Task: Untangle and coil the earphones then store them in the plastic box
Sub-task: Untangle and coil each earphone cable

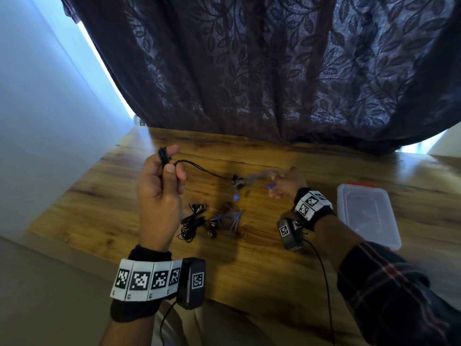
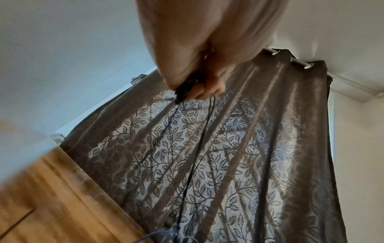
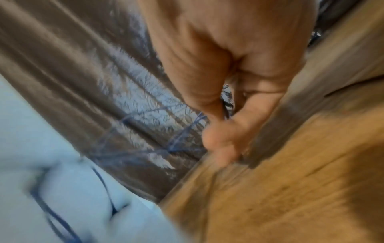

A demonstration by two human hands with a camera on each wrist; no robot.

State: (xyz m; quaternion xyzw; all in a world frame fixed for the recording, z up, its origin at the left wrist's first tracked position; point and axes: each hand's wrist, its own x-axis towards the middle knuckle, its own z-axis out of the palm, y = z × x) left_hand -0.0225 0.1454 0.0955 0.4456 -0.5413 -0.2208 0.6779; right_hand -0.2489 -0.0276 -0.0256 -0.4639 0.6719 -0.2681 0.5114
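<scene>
My left hand (image 1: 166, 163) is raised over the wooden table (image 1: 274, 258) and pinches a bundle of black earphone cable (image 1: 163, 156) between thumb and fingers; in the left wrist view the same black cable (image 2: 182, 92) hangs down from it. That cable runs right to a knot of earbuds (image 1: 238, 182). My right hand (image 1: 287, 186) grips a blue earphone cable (image 1: 262, 175), which shows blurred as a blue cable (image 3: 182, 133) in the right wrist view. More tangled black earphones (image 1: 193, 221) and blue earphones (image 1: 232, 217) lie on the table between my hands.
A clear plastic box (image 1: 366, 216) with its lid on and red clips sits at the right of the table. A dark leaf-patterned curtain (image 1: 274, 71) hangs behind the table's far edge. A pale wall (image 1: 37, 121) stands to the left.
</scene>
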